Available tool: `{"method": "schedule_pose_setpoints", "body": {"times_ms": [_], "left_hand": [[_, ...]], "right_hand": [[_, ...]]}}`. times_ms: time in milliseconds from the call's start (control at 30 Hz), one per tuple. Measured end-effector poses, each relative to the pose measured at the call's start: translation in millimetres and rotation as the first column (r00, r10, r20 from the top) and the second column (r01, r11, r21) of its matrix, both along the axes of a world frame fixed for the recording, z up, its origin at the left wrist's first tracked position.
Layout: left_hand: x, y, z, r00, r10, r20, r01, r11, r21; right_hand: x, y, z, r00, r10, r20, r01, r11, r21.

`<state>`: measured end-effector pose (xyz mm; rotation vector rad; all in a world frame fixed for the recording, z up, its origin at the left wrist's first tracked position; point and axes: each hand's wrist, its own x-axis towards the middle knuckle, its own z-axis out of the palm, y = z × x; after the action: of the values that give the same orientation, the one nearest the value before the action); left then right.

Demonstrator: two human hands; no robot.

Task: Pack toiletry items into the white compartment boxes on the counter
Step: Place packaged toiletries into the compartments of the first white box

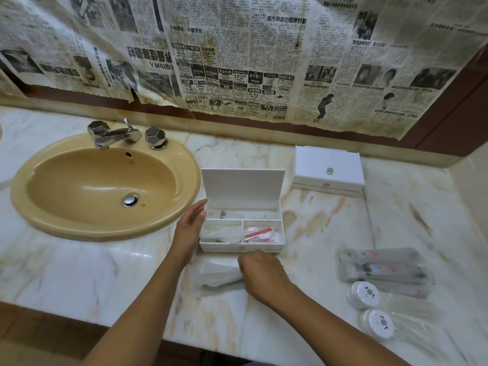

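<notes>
An open white compartment box [282,235] stands on the marble counter, lid raised. Its back slot holds a wrapped item with a dark emblem [232,214]. A clear packet lies in the front left cell, and a red nail file with cotton pads [260,233] in the front right. My left hand [190,227] rests with straight fingers against the box's left wall. In front of the box, my right hand [260,277] grips a clear plastic-wrapped packet [220,273] lying on the counter. A second white box [328,170], closed, with a small knob, stands further back on the right.
A tan sink [87,231] with a chrome tap [116,136] fills the left. Wrapped tubes [388,269] and two round white packets [365,294] lie at the right near the counter's front edge. Old newspaper covers the wall behind.
</notes>
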<state>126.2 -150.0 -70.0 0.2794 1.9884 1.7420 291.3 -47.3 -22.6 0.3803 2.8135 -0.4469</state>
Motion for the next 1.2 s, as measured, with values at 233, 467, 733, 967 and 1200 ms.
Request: {"method": "schedule_pose_setpoints", "body": {"times_ms": [233, 467, 733, 967, 1200], "left_hand": [[0, 0, 0, 1.0, -0.004, 0.009, 0.004, 1.0, -0.001], [1, 0, 1, 1.0, -0.008, 0.013, 0.008, 1.0, 0.016], [2, 0, 6, 0.999, 0.027, 0.019, -0.026, 0.999, -0.043], [1, -1, 4, 1.0, -0.009, -0.019, 0.01, 0.998, 0.056], [-1, 0, 1, 1.0, 0.002, 0.03, -0.002, 1.0, 0.014]], "right_hand": [[2, 0, 3, 1.0, 0.01, -0.01, -0.01, 0.999, -0.033], [0, 0, 3, 0.999, -0.024, -0.026, 0.022, 0.999, -0.049], [-10, 0, 17, 0.986, -0.049, -0.161, 0.035, 0.996, -0.087], [-30, 13, 30, 0.82, -0.137, -0.556, 0.1, 0.99, -0.096], [-65, 42, 37, 0.721, -0.241, -0.65, 0.221, 0.969, -0.114]]}}
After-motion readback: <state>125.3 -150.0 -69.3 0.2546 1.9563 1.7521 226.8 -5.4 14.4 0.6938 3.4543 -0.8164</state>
